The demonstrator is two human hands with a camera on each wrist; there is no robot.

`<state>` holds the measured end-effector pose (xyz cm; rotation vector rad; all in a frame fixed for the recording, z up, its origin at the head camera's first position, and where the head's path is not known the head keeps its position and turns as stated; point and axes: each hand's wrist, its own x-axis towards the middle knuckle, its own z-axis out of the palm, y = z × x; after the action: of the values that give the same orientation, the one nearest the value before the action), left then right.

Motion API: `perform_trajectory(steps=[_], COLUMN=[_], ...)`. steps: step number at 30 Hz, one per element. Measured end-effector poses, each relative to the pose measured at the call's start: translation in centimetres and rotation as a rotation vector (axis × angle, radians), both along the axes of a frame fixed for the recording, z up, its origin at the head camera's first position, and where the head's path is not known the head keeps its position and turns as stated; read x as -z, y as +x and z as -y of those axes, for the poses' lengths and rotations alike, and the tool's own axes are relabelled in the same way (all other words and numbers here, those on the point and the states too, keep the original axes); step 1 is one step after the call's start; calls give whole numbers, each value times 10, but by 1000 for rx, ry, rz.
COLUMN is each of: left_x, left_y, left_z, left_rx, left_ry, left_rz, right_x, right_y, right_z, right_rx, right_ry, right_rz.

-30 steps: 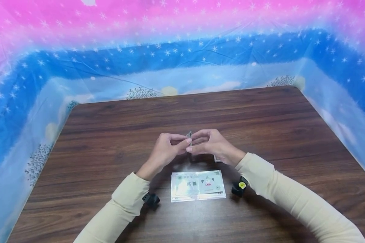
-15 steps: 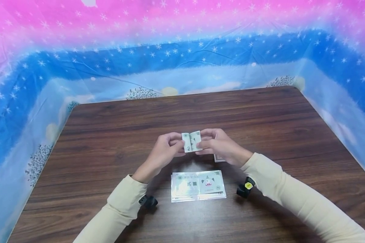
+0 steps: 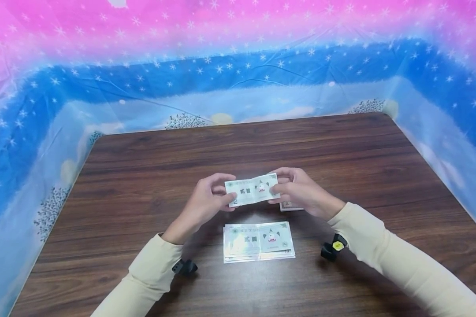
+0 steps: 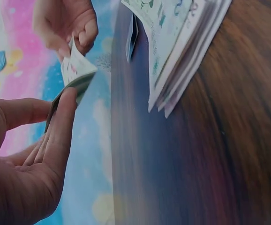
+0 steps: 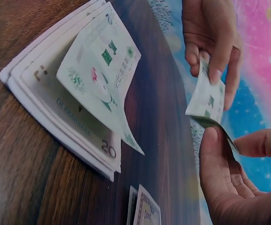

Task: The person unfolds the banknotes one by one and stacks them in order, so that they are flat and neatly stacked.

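Observation:
A pale green play banknote (image 3: 247, 192), creased across its middle, is spread between both hands above the table. My left hand (image 3: 205, 199) pinches its left end, with the thumb on the near face. At the opposite end, my right hand (image 3: 303, 193) grips it between thumb and fingers. The right wrist view shows the banknote (image 5: 210, 101) bent along the crease. Below the hands lies a stack of similar banknotes (image 3: 258, 242); its top note curls up in the right wrist view, and a note marked 20 (image 5: 79, 110) shows beneath.
A small folded note or card (image 3: 290, 206) lies on the table, partly covered by my right hand. The dark wooden table (image 3: 143, 167) reaches back to a pink and blue patterned cloth (image 3: 238, 75). A black wrist camera (image 3: 185, 267) hangs at the left cuff.
The banknote was folded and seen edge-on, then half unfolded; now it is opened nearly flat. My hands have moved apart, left hand leftward and right hand rightward.

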<state>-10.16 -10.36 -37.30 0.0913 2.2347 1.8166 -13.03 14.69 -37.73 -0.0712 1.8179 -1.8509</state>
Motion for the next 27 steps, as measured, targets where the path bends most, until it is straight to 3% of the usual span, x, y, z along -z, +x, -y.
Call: perform_trajectory(steps=[5, 10, 15, 20, 23, 27], left_x=[2, 4, 5, 7, 8, 10], left_y=[4, 9, 14, 20, 24, 28], left_z=[7, 13, 14, 15, 14, 12], left_rx=[60, 148, 249, 320, 350, 377], left_ry=[-62, -129, -134, -203, -267, -399], left_rz=[-10, -29, -27, -20, -25, -57], right_x=[0, -2, -2, 1, 3, 6], right_y=[4, 12, 20, 26, 30, 35], right_z=[-8, -11, -15, -16, -16, -13], right_rx=[-23, -59, -158, -307, -359, -389], right_ry=[31, 191, 307, 332, 393, 559], right_rz=[-1, -39, -145, -270, -337, -459])
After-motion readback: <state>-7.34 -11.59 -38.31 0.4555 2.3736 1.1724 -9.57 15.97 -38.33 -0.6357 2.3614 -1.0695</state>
